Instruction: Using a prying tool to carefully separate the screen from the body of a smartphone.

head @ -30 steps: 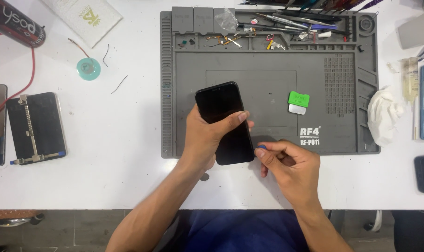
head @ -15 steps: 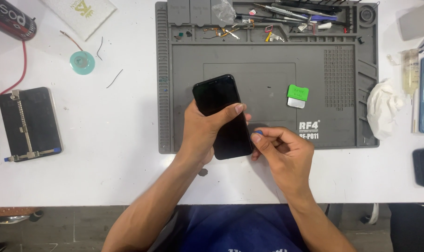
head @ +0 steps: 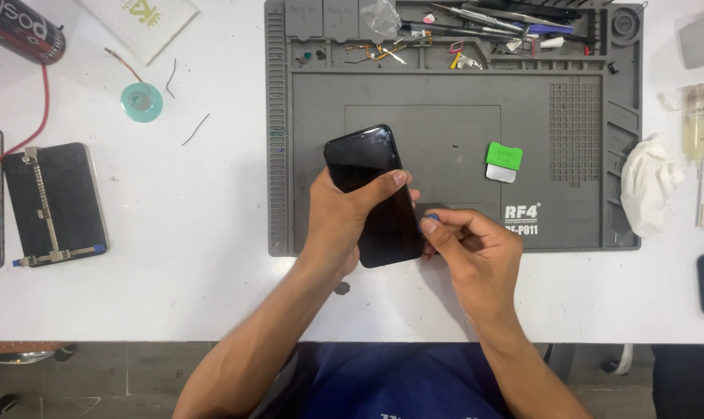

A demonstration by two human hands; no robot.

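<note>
A black smartphone lies screen up on the grey repair mat, tilted slightly. My left hand grips it across the lower half, fingers curled over the glass. My right hand sits at the phone's right edge, pinching a small thin blue tool between thumb and fingertips against the phone's side.
A small green-tabbed card lies on the mat. Tools and screws fill the mat's top tray. Left on the white table: a clamped phone, a tape roll. Right: a crumpled tissue, a bottle.
The view has shifted slightly. Both hands stay on the phone, with the right hand's pinch remaining at the phone's right edge.
</note>
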